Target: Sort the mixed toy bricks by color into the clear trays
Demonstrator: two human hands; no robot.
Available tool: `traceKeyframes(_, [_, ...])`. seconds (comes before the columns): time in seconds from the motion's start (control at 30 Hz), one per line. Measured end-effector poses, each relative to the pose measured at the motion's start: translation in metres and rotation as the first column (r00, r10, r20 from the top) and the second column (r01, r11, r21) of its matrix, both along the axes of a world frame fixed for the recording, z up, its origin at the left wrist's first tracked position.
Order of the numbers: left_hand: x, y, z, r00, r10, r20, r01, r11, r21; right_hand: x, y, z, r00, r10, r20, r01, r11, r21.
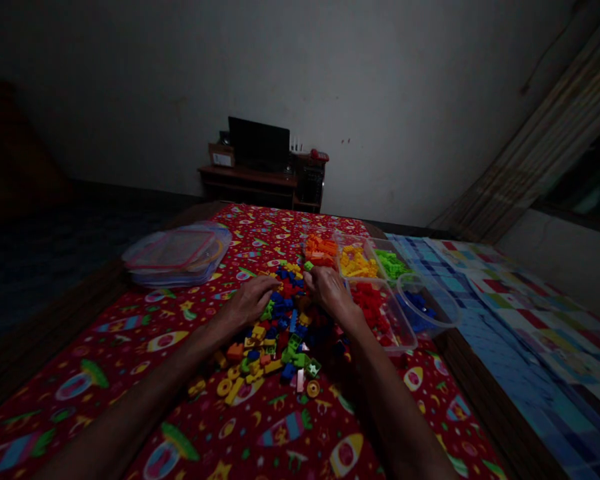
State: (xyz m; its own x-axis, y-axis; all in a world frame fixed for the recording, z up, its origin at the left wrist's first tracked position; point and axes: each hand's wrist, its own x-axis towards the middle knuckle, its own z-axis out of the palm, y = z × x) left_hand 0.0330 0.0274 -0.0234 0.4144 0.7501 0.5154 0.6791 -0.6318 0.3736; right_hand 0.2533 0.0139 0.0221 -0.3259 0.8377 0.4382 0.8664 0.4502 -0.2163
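A mixed pile of plastic building blocks point(280, 333) lies on the red patterned cloth in front of me. My left hand point(253, 300) is at the pile's left edge, its fingers bent together over the blocks. Whatever lies between those fingertips is too small and dark to name. Across the pile, my right hand point(327, 287) is closed, with a light green building block point(309, 266) at its fingertips. Just right of that hand stand clear containers of sorted blocks: orange blocks point(321, 248), yellow blocks point(359, 262), green blocks point(391, 265), red blocks point(371, 305) and blue blocks point(420, 307).
Stacked clear lids point(177, 253) lie at the left of the red cloth point(280, 427). The round tub point(447, 313) of blue blocks sits at the right edge, beside a blue checked cloth point(500, 373). A desk point(247, 175) with a monitor point(259, 143) stands against the far wall.
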Motion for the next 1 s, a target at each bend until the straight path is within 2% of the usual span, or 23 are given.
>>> traceKeyframes(0.13, [-0.001, -0.001, -0.001, 1.000, -0.003, -0.007, 0.003, 1.000, -0.003, 0.002, 0.004, 0.016, 0.987, -0.156, -0.047, 0.150, 0.984, -0.099])
traceKeyframes(0.2, [-0.001, -0.002, -0.001, 1.000, 0.000, -0.007, 0.000, 1.000, -0.006, 0.004, 0.004, 0.021, 0.983, -0.175, -0.058, 0.166, 0.978, -0.128])
traceKeyframes(0.27, [-0.001, -0.003, 0.000, 1.000, -0.003, -0.003, 0.003, 1.000, -0.010, 0.005, 0.003, 0.022, 0.990, -0.131, -0.060, 0.122, 0.983, -0.137])
traceKeyframes(0.37, [0.000, -0.003, 0.003, 1.000, -0.011, -0.007, 0.011, 1.000, -0.026, -0.002, -0.001, 0.018, 1.000, 0.006, -0.026, -0.010, 0.986, -0.165])
traceKeyframes(0.47, [0.000, -0.003, 0.006, 1.000, -0.008, -0.024, 0.007, 0.999, -0.037, -0.015, -0.009, 0.016, 0.989, 0.123, 0.081, -0.104, 0.972, -0.212])
traceKeyframes(0.6, [0.001, -0.003, 0.006, 1.000, -0.004, -0.019, 0.003, 1.000, -0.030, -0.026, -0.016, 0.015, 0.967, 0.122, 0.224, -0.054, 0.956, -0.288])
traceKeyframes(0.73, [0.002, -0.004, 0.008, 1.000, -0.004, -0.021, 0.003, 0.999, -0.035, -0.023, -0.014, 0.011, 0.962, 0.132, 0.240, -0.055, 0.951, -0.304])
traceKeyframes(0.87, [-0.006, -0.002, 0.019, 1.000, 0.015, -0.028, -0.017, 0.996, -0.091, -0.021, -0.011, 0.015, 0.954, 0.124, 0.272, -0.030, 0.945, -0.325])
traceKeyframes(1.0, [-0.023, 0.004, 0.032, 0.997, 0.070, -0.032, -0.074, 0.985, -0.153, -0.018, -0.013, 0.024, 0.943, 0.083, 0.323, 0.031, 0.942, -0.334])
